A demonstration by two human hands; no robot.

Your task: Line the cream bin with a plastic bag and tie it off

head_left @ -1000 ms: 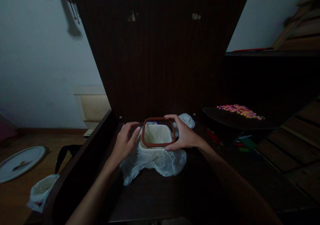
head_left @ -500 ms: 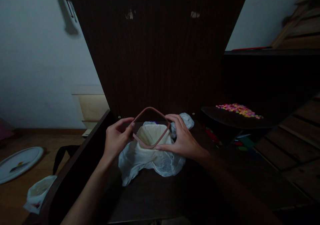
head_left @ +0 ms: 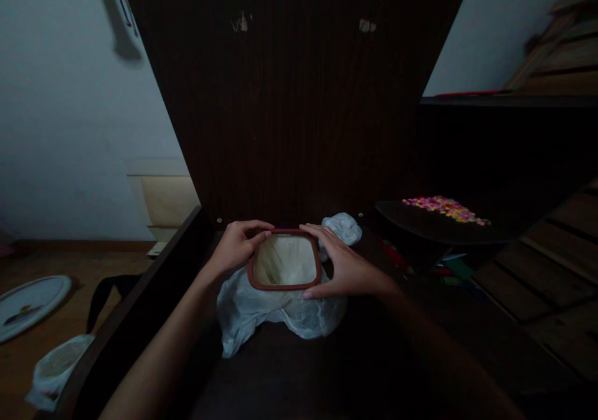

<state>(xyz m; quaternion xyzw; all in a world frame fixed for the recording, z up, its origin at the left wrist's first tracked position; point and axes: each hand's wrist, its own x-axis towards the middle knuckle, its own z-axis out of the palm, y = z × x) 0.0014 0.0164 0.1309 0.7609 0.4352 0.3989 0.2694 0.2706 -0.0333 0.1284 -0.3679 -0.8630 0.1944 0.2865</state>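
A reddish-brown square ring with rounded corners [head_left: 284, 286] lies level around the mouth of a bin lined with a whitish plastic bag [head_left: 292, 258]. The bag's loose edge [head_left: 303, 314] spreads out below the ring over the dark surface. My left hand [head_left: 238, 245] grips the ring's upper left corner, thumb on top. On the right side, my right hand [head_left: 343, 267] holds the ring with fingers at the upper right and the thumb near the lower right corner. The bin's body is hidden under the bag.
A crumpled white bag [head_left: 343, 228] sits behind my right hand. Small pink and yellow pieces [head_left: 446, 208] lie on a dark shelf [head_left: 397, 217] at the right. A raised dark board edge [head_left: 140, 301] runs along the left. On the floor are a white oval lid [head_left: 32, 305] and another bag [head_left: 60, 367].
Both hands have lowered the ring and turned it from a tilted diamond to square with the bin's mouth. The view has shifted slightly.
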